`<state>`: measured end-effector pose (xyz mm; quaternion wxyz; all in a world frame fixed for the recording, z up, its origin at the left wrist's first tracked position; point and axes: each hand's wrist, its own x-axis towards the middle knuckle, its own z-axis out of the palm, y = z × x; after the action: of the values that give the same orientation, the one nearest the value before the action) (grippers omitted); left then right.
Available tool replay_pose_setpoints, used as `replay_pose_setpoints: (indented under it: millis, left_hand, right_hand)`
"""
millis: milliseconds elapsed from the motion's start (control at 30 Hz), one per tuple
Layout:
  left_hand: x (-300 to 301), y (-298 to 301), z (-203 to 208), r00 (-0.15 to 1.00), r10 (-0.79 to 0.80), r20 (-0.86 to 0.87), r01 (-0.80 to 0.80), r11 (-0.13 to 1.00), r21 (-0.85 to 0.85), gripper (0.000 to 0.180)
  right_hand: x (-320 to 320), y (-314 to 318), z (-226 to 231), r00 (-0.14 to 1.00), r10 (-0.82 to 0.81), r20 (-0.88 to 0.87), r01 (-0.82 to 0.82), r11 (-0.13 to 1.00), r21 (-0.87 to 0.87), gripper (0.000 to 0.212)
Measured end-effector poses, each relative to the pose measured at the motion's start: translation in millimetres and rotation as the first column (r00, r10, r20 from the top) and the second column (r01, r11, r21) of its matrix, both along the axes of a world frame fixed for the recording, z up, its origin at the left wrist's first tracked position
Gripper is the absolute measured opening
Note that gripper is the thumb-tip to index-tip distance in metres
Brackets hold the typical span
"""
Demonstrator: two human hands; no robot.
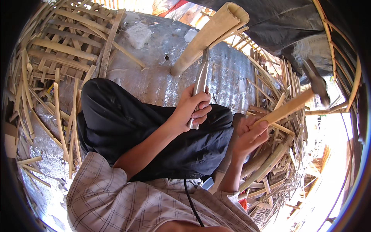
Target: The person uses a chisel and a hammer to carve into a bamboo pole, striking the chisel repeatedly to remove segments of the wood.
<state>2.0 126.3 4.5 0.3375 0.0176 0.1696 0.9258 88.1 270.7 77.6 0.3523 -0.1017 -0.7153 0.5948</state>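
My left hand [194, 107] is wrapped round the shiny metal handle of a knife [201, 79]. Its narrow dark blade, seen nearly edge-on, meets the side of a thick bamboo piece [203, 38]. How deep the blade sits in the bamboo I cannot tell. That piece leans up and away to the right, its curved hollow end at the top and a thin strip along its right side. Off to the right, my right hand [250, 135] grips the pale wooden handle of a hammer [288, 105]. The dark metal hammer head is raised well apart from the bamboo and the knife.
Grey metal sheeting [154, 83] lies under my crossed legs, with a pale stone block [138, 34] on it. Woven bamboo strips [63, 44] stand at the left. Split bamboo pieces [266, 164] heap up at the right, below black plastic sheeting [286, 27].
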Motion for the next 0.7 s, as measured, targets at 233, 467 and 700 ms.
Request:
replay_pose_setpoints:
  millis: [233,467,700]
  left_hand:
    - [3.5,1.9,-2.1,1.000,0.018,0.013,-0.017,0.999,-0.028,0.009]
    - [1.7,4.0,0.0,1.000,-0.003,0.019,0.003,0.999,-0.036,0.010]
    - [-3.9,-5.4,-2.9,0.997,0.061,0.047,-0.063,0.997,0.036,0.008]
  right_hand:
    - [-1.6,2.4,6.8,0.844,-0.184,0.503,-0.193,0.772,0.606,0.041]
    - [-10.7,3.8,-14.2,0.999,-0.037,0.015,0.033,0.976,0.215,0.043]
    - [-1.1,20.1,2.2,0.803,-0.270,0.532,-0.204,0.713,0.670,0.034]
